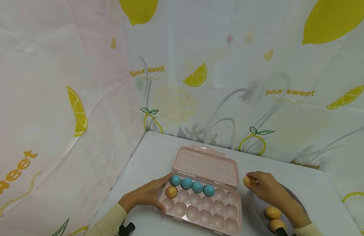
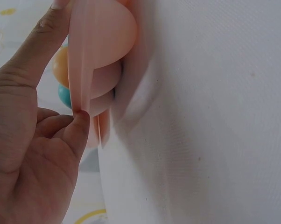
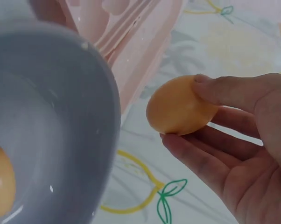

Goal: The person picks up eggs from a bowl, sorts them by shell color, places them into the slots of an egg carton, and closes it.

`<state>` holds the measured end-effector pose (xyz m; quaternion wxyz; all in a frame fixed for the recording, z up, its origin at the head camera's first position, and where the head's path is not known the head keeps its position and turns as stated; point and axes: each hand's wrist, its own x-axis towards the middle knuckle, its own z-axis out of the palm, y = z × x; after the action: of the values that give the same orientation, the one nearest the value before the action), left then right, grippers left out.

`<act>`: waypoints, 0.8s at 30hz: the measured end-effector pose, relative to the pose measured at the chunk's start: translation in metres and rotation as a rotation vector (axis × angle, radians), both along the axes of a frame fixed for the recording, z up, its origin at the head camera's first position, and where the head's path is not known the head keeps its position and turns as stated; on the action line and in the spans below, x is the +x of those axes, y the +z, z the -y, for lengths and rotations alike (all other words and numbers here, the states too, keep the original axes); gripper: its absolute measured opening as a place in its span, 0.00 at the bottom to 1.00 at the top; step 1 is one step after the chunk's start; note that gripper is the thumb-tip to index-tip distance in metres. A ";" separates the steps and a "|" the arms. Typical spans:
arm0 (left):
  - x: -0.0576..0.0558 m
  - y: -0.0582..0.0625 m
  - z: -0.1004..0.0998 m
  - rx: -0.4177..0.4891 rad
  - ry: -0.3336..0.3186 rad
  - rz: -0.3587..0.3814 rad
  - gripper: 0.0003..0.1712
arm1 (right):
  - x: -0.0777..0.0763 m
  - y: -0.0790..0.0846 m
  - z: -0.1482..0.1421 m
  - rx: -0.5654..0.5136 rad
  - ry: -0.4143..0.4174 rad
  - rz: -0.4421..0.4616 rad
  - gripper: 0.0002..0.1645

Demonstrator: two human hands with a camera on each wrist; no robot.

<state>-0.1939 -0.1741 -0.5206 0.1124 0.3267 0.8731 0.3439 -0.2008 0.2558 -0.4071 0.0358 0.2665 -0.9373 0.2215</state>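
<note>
A pink plastic egg carton [image 1: 205,217] lies on the white table with its lid folded back. Four blue eggs [image 1: 197,187] fill much of its far row, and one brown egg [image 1: 171,192] sits in the row nearer me at the left end. My left hand [image 1: 149,193] grips the carton's left edge, thumb toward the near corner and fingers toward the far one. Over the rim of a grey bowl [image 3: 61,112], my right hand [image 1: 267,188] pinches another brown egg [image 3: 180,106] between thumb and fingers. That egg is clear of both bowl and carton.
Inside the bowl are more brown eggs [image 1: 272,213], partly covered by the right forearm in the head view. The bowl stands right of the carton. A lemon-printed cloth [image 1: 199,108] hangs behind and to the left of the table [image 1: 158,147].
</note>
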 end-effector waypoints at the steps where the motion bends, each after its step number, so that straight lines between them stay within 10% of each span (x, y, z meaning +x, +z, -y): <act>1: 0.000 0.000 0.000 0.001 0.000 -0.002 0.73 | 0.000 -0.002 0.002 -0.010 0.000 0.004 0.19; 24: 0.000 -0.002 0.000 0.019 -0.012 0.001 0.73 | 0.006 -0.050 0.052 -0.356 0.095 0.051 0.24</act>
<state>-0.1944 -0.1746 -0.5224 0.1119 0.3329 0.8677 0.3518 -0.1951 0.2039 -0.4570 0.0482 0.2945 -0.8702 0.3919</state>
